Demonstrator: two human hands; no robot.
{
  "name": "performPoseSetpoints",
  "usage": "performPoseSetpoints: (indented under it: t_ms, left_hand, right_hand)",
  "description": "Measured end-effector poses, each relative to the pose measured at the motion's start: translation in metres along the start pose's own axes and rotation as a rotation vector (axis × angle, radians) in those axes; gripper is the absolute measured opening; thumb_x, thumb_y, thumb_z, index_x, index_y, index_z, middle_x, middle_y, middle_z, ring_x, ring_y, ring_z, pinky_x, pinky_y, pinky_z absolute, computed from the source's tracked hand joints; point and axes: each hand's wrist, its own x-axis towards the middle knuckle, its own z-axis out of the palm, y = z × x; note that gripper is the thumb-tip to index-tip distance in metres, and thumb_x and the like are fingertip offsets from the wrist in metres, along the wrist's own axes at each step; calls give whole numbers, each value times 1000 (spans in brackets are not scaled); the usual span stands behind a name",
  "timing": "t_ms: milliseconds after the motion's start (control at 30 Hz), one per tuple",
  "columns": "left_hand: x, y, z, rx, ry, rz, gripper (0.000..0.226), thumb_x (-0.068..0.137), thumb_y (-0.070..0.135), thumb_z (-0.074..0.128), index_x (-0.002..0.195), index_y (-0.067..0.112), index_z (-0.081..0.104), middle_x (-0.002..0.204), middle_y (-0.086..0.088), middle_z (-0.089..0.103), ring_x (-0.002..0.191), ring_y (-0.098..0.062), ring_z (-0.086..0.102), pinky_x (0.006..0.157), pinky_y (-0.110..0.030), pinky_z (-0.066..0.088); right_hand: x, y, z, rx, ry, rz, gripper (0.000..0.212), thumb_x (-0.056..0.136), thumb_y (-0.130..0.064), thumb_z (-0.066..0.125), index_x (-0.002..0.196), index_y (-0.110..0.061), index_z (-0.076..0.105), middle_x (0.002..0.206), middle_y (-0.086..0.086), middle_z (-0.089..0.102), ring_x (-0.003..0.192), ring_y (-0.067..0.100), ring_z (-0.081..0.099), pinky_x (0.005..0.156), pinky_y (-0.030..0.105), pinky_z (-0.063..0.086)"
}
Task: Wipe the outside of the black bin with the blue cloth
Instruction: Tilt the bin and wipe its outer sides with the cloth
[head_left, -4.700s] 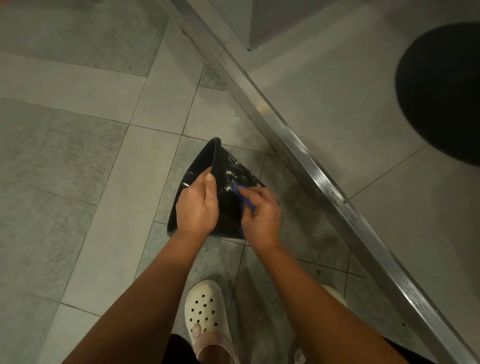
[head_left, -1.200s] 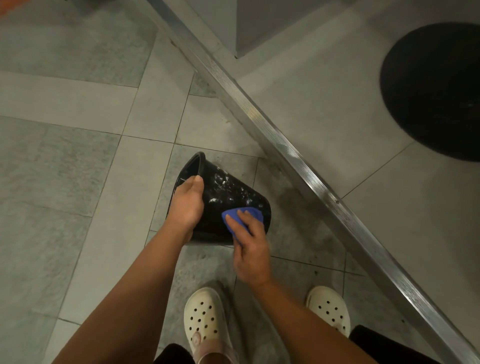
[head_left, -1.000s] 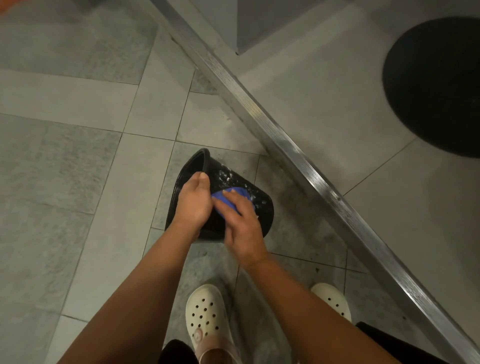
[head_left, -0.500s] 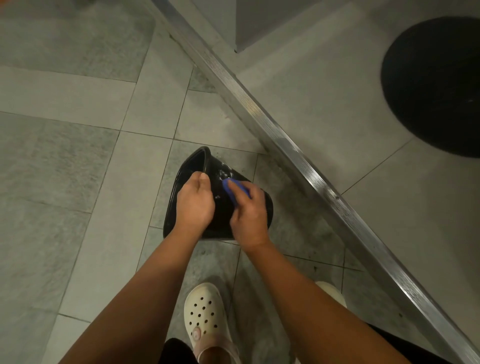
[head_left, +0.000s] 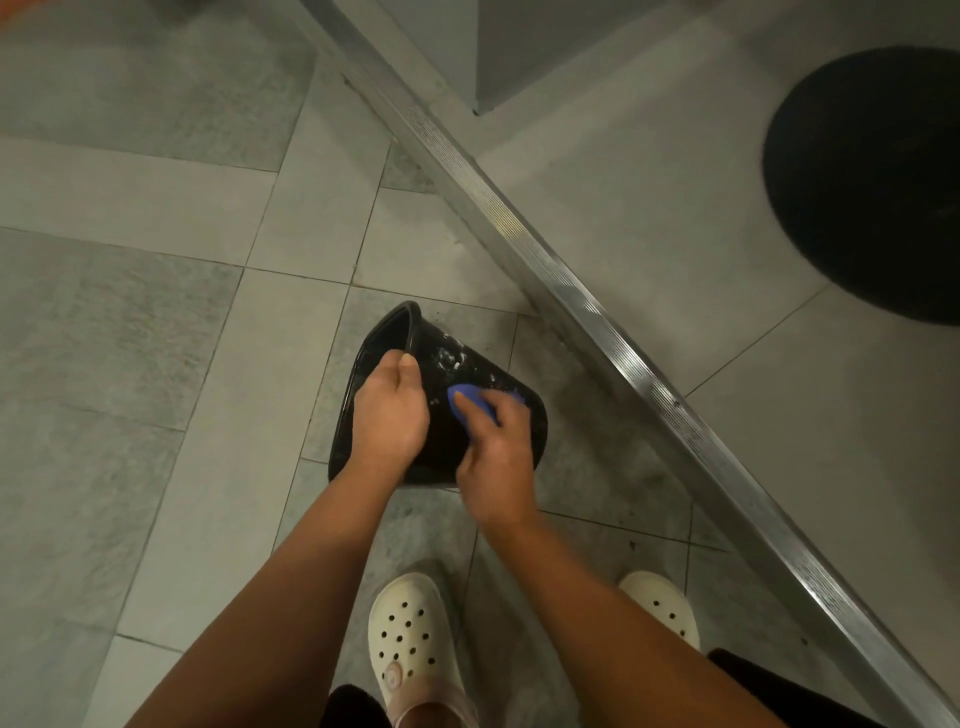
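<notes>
The black bin is tipped on its side over the tiled floor, its open mouth facing left and its base to the right. White foam specks dot its upper wall. My left hand grips the rim, thumb over the edge. My right hand presses the blue cloth flat against the bin's outer wall near the base. Most of the cloth is hidden under my fingers.
A ribbed metal threshold strip runs diagonally just right of the bin. Beyond it lies a round black mat. My feet in white clogs stand below the bin on grey floor tiles.
My right hand has slid the blue cloth back and forth over the bin's wall and now sits lower and further right, near the base. My left hand keeps its grip on the rim.
</notes>
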Motion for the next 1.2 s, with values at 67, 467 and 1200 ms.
performPoseSetpoints:
  t_ms: [67, 467, 1200]
  left_hand:
    - [2, -1, 0, -5, 5, 2, 34, 94, 32, 32, 89, 7, 55, 82, -18, 62, 79, -33, 60, 79, -50, 49]
    - [-1, 1, -4, -14, -53, 11, 32, 96, 30, 35, 87, 7, 55, 82, -18, 62, 81, -33, 59, 80, -54, 48]
    - [-5, 2, -6, -87, -35, -45, 34, 87, 38, 34, 84, 12, 57, 83, -16, 64, 82, -33, 61, 82, -55, 48]
  right_hand:
    - [-13, -8, 0, -8, -31, -108, 40, 82, -3, 48, 120, -12, 60, 115, 13, 55, 108, 24, 49, 97, 30, 41]
    - [-6, -5, -4, 15, -85, -155, 41, 82, -9, 42, 120, -14, 59, 115, 12, 56, 106, 24, 49, 96, 30, 42]
    - [-3, -29, -3, 14, -119, -109, 42, 81, -7, 42, 121, -10, 58, 115, 12, 57, 106, 28, 50, 95, 37, 44]
